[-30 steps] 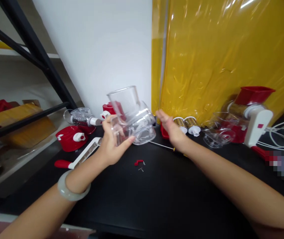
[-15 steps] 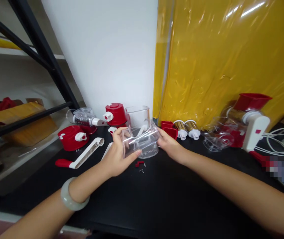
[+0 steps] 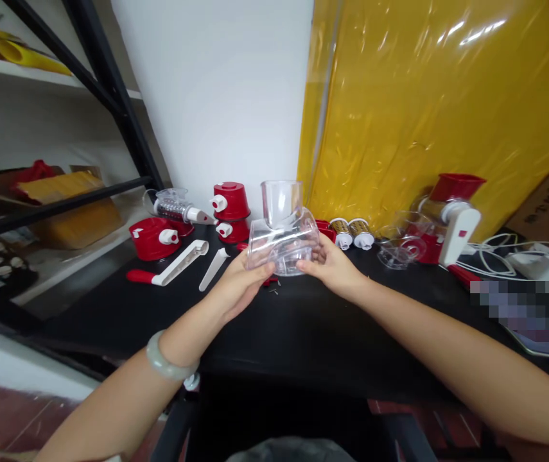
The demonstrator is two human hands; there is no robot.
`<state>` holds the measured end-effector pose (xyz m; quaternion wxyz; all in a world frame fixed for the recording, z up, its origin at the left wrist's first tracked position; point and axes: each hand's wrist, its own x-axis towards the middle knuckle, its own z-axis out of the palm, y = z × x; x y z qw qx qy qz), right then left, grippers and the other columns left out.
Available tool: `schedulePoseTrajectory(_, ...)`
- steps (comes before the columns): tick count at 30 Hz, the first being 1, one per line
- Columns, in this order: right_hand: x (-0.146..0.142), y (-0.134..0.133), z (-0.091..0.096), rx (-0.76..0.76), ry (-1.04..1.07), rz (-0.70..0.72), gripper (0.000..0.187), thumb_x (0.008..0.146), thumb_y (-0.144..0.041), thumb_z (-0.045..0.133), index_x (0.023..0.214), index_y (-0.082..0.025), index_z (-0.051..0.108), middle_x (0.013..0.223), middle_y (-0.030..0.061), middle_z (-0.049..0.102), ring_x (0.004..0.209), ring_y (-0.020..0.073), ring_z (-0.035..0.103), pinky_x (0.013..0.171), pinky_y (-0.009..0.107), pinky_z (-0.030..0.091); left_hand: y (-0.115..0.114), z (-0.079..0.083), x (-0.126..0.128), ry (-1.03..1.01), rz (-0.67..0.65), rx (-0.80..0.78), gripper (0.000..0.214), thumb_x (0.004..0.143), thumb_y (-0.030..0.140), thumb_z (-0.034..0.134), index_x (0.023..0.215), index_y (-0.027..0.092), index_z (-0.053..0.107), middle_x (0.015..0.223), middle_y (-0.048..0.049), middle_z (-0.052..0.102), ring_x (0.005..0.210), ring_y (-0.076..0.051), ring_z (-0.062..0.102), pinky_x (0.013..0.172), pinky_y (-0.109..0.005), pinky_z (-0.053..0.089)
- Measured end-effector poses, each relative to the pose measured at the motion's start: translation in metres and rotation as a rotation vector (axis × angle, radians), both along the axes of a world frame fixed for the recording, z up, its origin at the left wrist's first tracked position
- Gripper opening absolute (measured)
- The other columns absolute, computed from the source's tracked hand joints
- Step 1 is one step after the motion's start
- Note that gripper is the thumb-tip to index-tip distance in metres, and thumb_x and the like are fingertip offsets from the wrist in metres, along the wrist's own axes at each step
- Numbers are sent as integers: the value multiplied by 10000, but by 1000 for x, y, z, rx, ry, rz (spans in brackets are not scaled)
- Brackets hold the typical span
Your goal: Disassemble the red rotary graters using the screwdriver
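A clear plastic grater housing (image 3: pixel 284 234) with an upright feed chute is held between both hands just above the black table (image 3: pixel 303 321). My left hand (image 3: pixel 236 287) grips its left lower edge, fingers curled round it. On the housing's right side my right hand (image 3: pixel 332 266) closes with the fingers wrapped underneath. A small red clip and tiny screws lie on the table directly below, mostly hidden by the hands.
Behind stand red caps (image 3: pixel 230 200), a red base (image 3: pixel 155 237), a white crank handle (image 3: pixel 178 269), a white strip (image 3: pixel 213 269), a drum in a clear sleeve (image 3: pixel 173 206), two gold drums (image 3: pixel 351 232), an assembled red-white grater (image 3: pixel 450 221), a clear housing (image 3: pixel 397 247) and white cables (image 3: pixel 505 253). A black shelf frame (image 3: pixel 110 96) rises at left.
My right hand came in from open beside the housing and took hold of its right side. The housing was lowered toward the table and turned with the chute upright.
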<state>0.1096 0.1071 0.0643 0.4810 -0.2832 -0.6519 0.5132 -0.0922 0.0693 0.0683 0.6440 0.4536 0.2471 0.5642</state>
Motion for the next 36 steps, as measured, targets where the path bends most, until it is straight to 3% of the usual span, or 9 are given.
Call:
schedulePoseTrajectory(4,-16,-15,4,32,0,-121,895,615,-469,865,1322,-188,392,1234,156,652,1100,257,663,1037,462,477,-14,-3,21,-243,172,-123,343,691,210,835,993,218,674,1069,-6,726,961,-122,662,925,-258,459)
schedulePoseTrajectory(7,-30,-24,5,90,4,-180,1110,614,-545,845,1450,-150,230,1216,178,662,1090,264,670,1021,447,484,-16,-5,35,-342,171,-110,242,740,259,803,947,216,685,1017,15,732,918,-110,666,889,-252,473)
schedulePoseTrajectory(11,-23,-18,18,324,-328,-377,1025,865,-645,556,1520,-119,-29,1193,160,683,1098,225,665,987,399,493,-3,11,41,-338,134,-86,189,720,179,800,874,161,692,874,-14,733,812,-112,673,798,-210,491)
schedulePoseTrajectory(15,19,3,26,434,-669,-614,626,1012,-539,265,1482,-126,255,1311,189,594,1209,244,584,1038,416,421,22,33,30,-335,156,-239,281,780,348,758,951,141,676,847,-72,717,764,-165,689,708,-258,540)
schedulePoseTrajectory(19,49,13,-1,370,-1041,-599,398,908,-414,584,1108,-74,630,1111,249,651,1134,381,585,976,519,417,39,28,17,-399,142,-265,391,815,440,698,1033,119,649,889,-110,708,785,-200,695,720,-323,579)
schedulePoseTrajectory(23,52,12,-32,340,-1316,-558,281,856,-294,662,1068,-110,648,1171,247,612,1168,409,531,893,529,451,41,10,12,-485,128,-237,338,816,377,707,1016,111,648,911,-119,710,829,-202,697,796,-327,577)
schedulePoseTrajectory(27,50,14,-42,371,-1436,-552,251,864,-209,639,1101,-127,623,1173,218,601,1153,371,545,875,488,464,38,4,12,-532,85,-114,168,814,232,688,941,126,658,897,-91,719,857,-187,695,842,-311,557)
schedulePoseTrajectory(32,58,16,-44,425,-1417,-536,136,916,-211,551,1005,-123,604,1124,218,612,1109,368,569,840,460,476,38,3,11,-535,117,-77,166,792,169,681,951,121,670,946,-95,725,932,-190,687,921,-317,539)
schedulePoseTrajectory(36,62,17,-43,456,-1282,-477,159,997,-274,407,1051,-162,507,1072,154,648,963,243,646,817,357,497,40,0,11,-581,208,-76,253,818,359,693,980,167,668,994,-91,701,966,-196,671,929,-325,539)
